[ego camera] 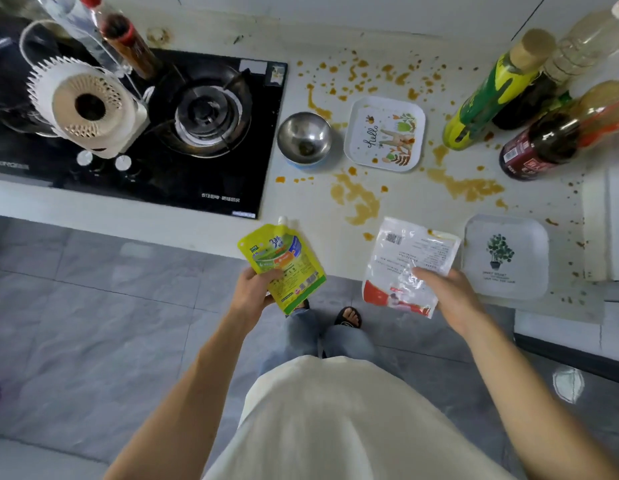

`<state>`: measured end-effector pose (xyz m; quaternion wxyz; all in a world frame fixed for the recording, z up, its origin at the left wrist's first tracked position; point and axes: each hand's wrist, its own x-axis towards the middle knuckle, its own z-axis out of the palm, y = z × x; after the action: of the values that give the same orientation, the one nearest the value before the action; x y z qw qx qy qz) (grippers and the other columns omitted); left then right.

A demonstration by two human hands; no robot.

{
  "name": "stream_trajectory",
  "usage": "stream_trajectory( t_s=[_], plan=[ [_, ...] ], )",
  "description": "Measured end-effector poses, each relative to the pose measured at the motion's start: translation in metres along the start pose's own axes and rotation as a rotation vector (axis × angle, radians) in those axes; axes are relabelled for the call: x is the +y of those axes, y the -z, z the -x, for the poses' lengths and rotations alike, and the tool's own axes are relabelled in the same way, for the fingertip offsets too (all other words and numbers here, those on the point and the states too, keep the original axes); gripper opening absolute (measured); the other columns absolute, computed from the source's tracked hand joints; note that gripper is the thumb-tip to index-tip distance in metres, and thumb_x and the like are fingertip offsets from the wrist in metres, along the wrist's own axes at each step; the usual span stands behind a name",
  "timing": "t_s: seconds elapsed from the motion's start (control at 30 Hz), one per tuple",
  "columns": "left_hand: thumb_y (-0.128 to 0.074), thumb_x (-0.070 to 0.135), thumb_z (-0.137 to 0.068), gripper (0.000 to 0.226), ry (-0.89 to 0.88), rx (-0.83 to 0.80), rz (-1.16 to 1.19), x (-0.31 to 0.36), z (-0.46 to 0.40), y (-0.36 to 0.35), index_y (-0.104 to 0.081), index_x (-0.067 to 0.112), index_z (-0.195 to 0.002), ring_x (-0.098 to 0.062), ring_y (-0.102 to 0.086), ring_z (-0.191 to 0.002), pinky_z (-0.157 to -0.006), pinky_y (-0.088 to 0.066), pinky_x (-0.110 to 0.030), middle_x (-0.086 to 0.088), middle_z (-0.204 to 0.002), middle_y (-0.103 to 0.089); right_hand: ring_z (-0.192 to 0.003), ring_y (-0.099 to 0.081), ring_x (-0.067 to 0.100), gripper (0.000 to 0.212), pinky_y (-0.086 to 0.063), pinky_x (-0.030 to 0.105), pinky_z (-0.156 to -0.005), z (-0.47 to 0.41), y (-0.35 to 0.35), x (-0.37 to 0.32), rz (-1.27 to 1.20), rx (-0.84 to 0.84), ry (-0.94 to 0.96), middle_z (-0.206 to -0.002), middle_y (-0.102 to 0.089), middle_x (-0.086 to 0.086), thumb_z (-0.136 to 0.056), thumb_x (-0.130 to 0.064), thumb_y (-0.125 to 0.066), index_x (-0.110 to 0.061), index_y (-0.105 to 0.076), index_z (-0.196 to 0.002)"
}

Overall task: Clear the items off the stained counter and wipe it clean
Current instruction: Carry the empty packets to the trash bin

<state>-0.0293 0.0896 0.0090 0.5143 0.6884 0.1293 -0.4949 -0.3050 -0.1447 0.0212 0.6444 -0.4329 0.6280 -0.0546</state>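
The white counter (419, 202) is spattered with brown-orange stains. My left hand (252, 291) holds a yellow-green spouted pouch (284, 261) just off the counter's front edge. My right hand (446, 292) grips a clear and red plastic packet (405, 265) over the front edge. On the counter sit a steel bowl (304, 138), a square "hello" plate (386, 133) and a square plate with a plant print (505, 256).
A black gas hob (204, 133) lies to the left with a white fan-like appliance (86, 105) and bottles (128, 39) on it. Several sauce and oil bottles (491, 91) stand at the back right. A grey tiled floor lies below.
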Motion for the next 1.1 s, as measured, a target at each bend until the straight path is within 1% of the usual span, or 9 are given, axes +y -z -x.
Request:
stream_trajectory(
  t_s=[0.13,0.27,0.43,0.5,0.57,0.7,0.77,0.93,1.1],
  plan=[
    [-0.068,0.008,-0.095,0.016,0.007,0.108,0.094,-0.040,0.024,0.044,-0.076,0.019,-0.104,-0.022,-0.080,-0.085,-0.065,-0.064,-0.037,-0.006,-0.098,-0.082,-0.101,-0.076,0.016,0.023,-0.059,0.029,-0.078,0.007,-0.018,0.004,0.124,-0.100,0.007,-0.115,-0.079,-0.007,-0.094,-0.015,-0.075,-0.027,-0.075,-0.114],
    [-0.070,0.014,-0.096,0.009,0.009,0.308,0.176,-0.082,0.053,0.092,-0.076,0.021,-0.099,-0.022,-0.078,-0.083,-0.080,-0.062,-0.040,-0.001,-0.091,-0.083,-0.108,-0.073,0.022,0.033,-0.059,0.035,-0.087,0.010,-0.055,0.003,0.331,-0.213,0.035,-0.120,-0.077,-0.001,-0.097,-0.014,-0.071,-0.018,-0.072,-0.130],
    [-0.069,0.019,-0.100,0.014,0.016,0.581,0.154,-0.140,0.093,0.155,-0.072,0.025,-0.088,-0.008,-0.071,-0.070,-0.066,-0.055,-0.026,0.001,-0.086,-0.076,-0.095,-0.077,0.022,0.027,-0.062,0.045,-0.092,0.019,-0.134,-0.001,0.602,-0.322,0.100,-0.109,-0.079,0.004,-0.096,-0.016,-0.073,-0.014,-0.076,-0.123],
    [-0.069,0.021,-0.100,0.013,0.051,0.638,0.145,-0.166,0.106,0.176,-0.071,0.028,-0.089,-0.010,-0.070,-0.072,-0.070,-0.055,-0.029,-0.002,-0.088,-0.075,-0.097,-0.077,0.023,0.028,-0.062,0.048,-0.095,0.027,-0.173,-0.001,0.682,-0.388,0.140,-0.110,-0.080,0.003,-0.096,-0.017,-0.073,-0.014,-0.076,-0.123],
    [-0.069,0.022,-0.100,0.006,0.105,0.664,0.174,-0.192,0.117,0.195,-0.072,0.025,-0.095,-0.019,-0.069,-0.079,-0.079,-0.055,-0.037,-0.009,-0.096,-0.075,-0.102,-0.076,0.022,0.029,-0.061,0.047,-0.097,0.036,-0.212,0.000,0.770,-0.463,0.196,-0.115,-0.079,0.004,-0.096,-0.018,-0.072,-0.013,-0.075,-0.125],
    [-0.067,0.015,-0.100,0.006,0.174,0.681,0.272,-0.227,0.133,0.228,-0.073,0.017,-0.099,-0.012,-0.067,-0.074,-0.066,-0.049,-0.025,-0.008,-0.095,-0.075,-0.104,-0.074,0.025,0.032,-0.062,0.044,-0.093,0.049,-0.285,0.002,0.974,-0.529,0.302,-0.118,-0.077,0.006,-0.097,-0.024,-0.071,-0.013,-0.073,-0.127],
    [-0.065,0.011,-0.100,0.010,0.204,0.685,0.312,-0.236,0.137,0.244,-0.072,0.017,-0.097,-0.018,-0.069,-0.080,-0.068,-0.050,-0.026,-0.009,-0.097,-0.075,-0.107,-0.073,0.028,0.034,-0.061,0.043,-0.092,0.052,-0.315,0.002,1.061,-0.538,0.375,-0.119,-0.076,0.008,-0.097,-0.025,-0.071,-0.011,-0.071,-0.128],
    [-0.061,0.007,-0.101,0.013,0.214,0.721,0.404,-0.231,0.142,0.291,-0.072,0.012,-0.098,-0.030,-0.072,-0.093,-0.081,-0.054,-0.035,-0.012,-0.097,-0.075,-0.097,-0.067,0.026,0.035,-0.050,0.030,-0.075,0.058,-0.376,0.003,1.230,-0.541,0.486,-0.118,-0.075,0.011,-0.097,-0.026,-0.072,-0.011,-0.070,-0.129],
    [-0.061,0.008,-0.102,0.019,0.166,0.795,0.496,-0.203,0.133,0.345,-0.069,0.020,-0.089,-0.013,-0.068,-0.077,-0.059,-0.052,-0.020,0.001,-0.086,-0.073,-0.098,-0.068,0.031,0.036,-0.050,0.032,-0.078,0.058,-0.430,-0.004,1.370,-0.524,0.533,-0.119,-0.075,0.016,-0.098,-0.025,-0.071,-0.006,-0.071,-0.129]
  ],
)
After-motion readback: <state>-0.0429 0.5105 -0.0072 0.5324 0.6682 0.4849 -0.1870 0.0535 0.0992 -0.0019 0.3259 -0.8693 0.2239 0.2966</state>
